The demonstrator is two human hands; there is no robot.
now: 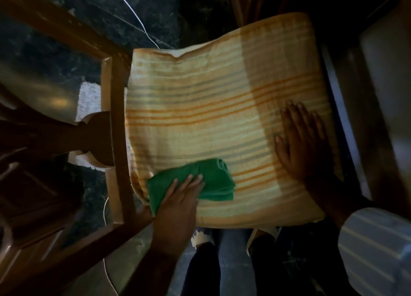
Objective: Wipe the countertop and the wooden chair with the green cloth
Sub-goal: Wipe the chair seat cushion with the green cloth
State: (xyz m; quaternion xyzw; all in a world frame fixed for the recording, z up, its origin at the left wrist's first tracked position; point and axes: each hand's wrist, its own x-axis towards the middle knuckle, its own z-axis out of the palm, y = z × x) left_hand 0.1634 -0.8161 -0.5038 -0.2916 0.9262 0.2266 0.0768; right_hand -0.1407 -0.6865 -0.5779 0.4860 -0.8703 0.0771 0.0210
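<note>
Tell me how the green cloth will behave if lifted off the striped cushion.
The green cloth is folded in soft layers, so it would probably flop and unfold. It looks thin and likely light. Under the flat left hand it may drag on the striped cushion rather than glide.

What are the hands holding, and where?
Nothing is gripped: the left hand presses straight fingers on the near end of the green cloth; the right hand lies flat on the striped cushion.

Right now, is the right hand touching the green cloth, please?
No, the right hand lies flat on the striped cushion, off the green cloth.
</note>
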